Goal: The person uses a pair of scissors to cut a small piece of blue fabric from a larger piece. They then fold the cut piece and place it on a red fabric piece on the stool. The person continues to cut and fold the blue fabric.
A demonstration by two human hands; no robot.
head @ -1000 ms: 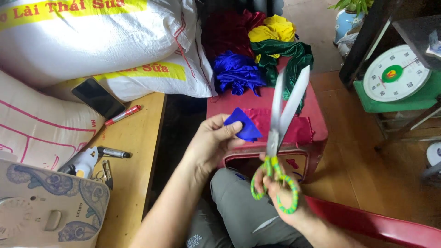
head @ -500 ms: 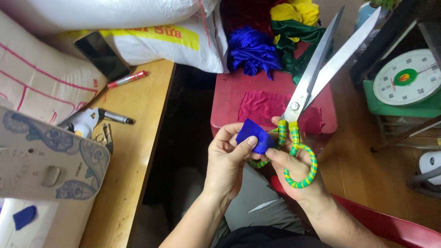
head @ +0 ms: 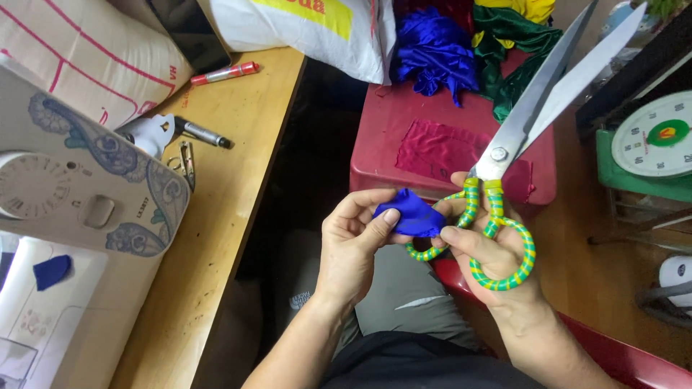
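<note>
My left hand (head: 352, 248) pinches a small blue piece of cloth (head: 409, 215) between thumb and fingers, just above my lap. My right hand (head: 484, 248) also touches that cloth with its fingertips while holding large scissors (head: 537, 108) by their green-and-yellow wrapped handles (head: 497, 241). The blades are parted and point up and to the right, over a red plastic stool (head: 404, 137). The two hands meet at the cloth.
A wooden table (head: 231, 187) on the left carries a sewing machine (head: 79, 187), a red marker (head: 225, 73), a pen and small snips. Blue (head: 432, 50), green and yellow cloth lie on the stool. A white sack stands behind; a green scale (head: 652, 148) sits right.
Both hands have come lower and closer to me. The blue cloth, flat before, is now folded and bunched between the fingers of both hands. The scissors stay in the right hand.
</note>
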